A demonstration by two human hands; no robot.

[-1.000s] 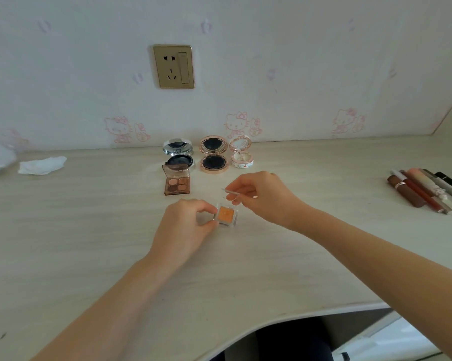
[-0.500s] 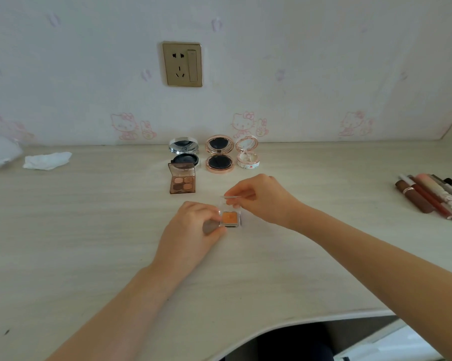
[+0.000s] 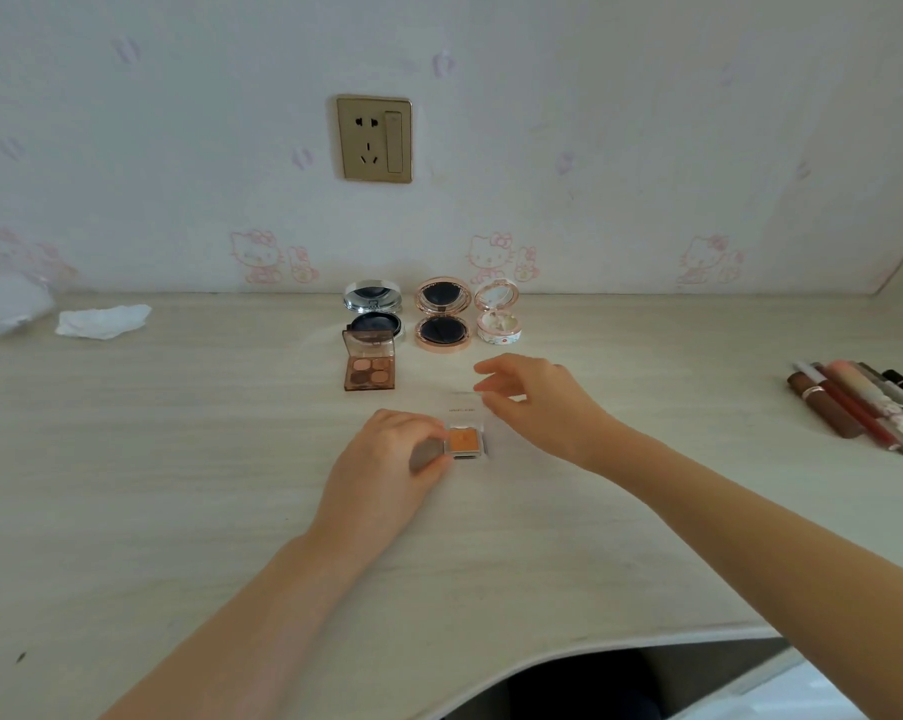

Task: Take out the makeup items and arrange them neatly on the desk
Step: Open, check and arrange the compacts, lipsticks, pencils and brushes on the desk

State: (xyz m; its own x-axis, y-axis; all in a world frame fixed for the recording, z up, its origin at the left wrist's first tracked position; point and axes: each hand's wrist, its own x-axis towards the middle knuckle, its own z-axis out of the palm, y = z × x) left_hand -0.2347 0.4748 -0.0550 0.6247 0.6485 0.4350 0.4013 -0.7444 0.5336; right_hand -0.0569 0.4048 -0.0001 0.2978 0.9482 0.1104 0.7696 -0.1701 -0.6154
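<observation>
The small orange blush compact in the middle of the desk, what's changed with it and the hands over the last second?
The right hand swung the small orange blush compact's clear lid up and back; it now stands open, and the fingers have loosened around its top edge. The left hand still steadies the base against the pale wooden desk. The open round compacts and the brown eyeshadow palette have not moved.
</observation>
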